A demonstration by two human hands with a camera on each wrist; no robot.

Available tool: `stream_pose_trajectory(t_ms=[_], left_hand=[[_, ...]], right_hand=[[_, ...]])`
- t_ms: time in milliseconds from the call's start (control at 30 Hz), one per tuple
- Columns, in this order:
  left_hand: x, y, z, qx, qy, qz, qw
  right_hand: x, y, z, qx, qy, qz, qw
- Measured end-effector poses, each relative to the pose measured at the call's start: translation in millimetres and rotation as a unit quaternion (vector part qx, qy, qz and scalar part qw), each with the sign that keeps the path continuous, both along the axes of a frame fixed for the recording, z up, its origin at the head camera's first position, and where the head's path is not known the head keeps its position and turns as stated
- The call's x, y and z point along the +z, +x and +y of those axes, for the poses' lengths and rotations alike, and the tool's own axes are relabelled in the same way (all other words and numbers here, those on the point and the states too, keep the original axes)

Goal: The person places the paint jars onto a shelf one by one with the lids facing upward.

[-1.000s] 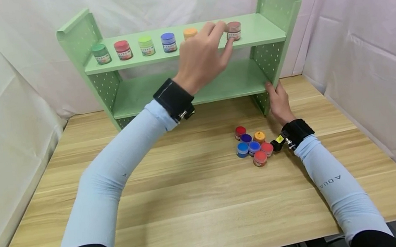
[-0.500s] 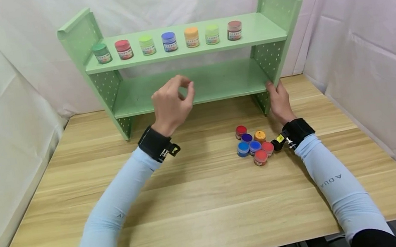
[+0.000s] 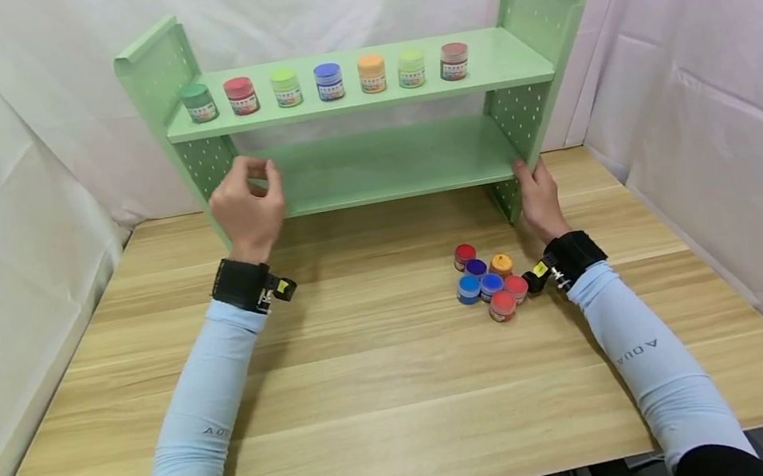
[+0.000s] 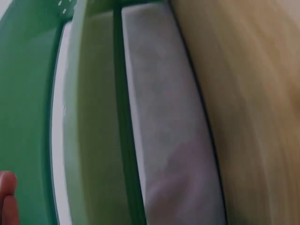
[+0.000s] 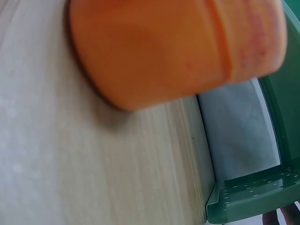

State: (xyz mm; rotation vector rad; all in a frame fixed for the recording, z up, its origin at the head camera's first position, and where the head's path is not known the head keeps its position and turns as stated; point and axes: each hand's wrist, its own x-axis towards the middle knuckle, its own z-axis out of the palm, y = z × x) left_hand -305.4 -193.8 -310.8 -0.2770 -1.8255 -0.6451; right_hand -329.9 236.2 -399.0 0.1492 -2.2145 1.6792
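Note:
A light green two-tier shelf stands on the table. Along its upper board sits a row of several small paint jars, from a dark green jar at the left to a brown jar at the right. My left hand hovers before the shelf's left end with fingers loosely bent, holding nothing; its fingertips show at the edge of the left wrist view. Low on the right side panel, my right hand grips the panel's front edge. The fingers behind that panel are mostly hidden.
Several more jars cluster on the wooden table left of my right wrist, among them a red jar, a blue jar and an orange jar. White cloth hangs behind and at both sides.
My left hand has left the brown jar on the upper board and come down and left to the shelf's left end. My right hand keeps its grip on the right panel.

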Motion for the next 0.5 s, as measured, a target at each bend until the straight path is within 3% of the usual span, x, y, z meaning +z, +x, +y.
stream_pose_trajectory(t_ms=[233,333,500], left_hand=[[12.3,4.1,-25.4,0.070,0.040,0.032,0.9962],[17.1,5.9,-35.9,0.094,0.084,0.052,0.9907],[22.4,4.4,-54.9,0.070,0.190,0.039,0.9786]], right_hand=[[-2.2,-1.4,-1.3,-0.001,0.001,0.004,1.000],[-2.4,-2.1,-1.3,-0.004,0.005,0.003,1.000],[-1.1,-1.6,0.4,-0.011,0.009,0.000,1.000]])
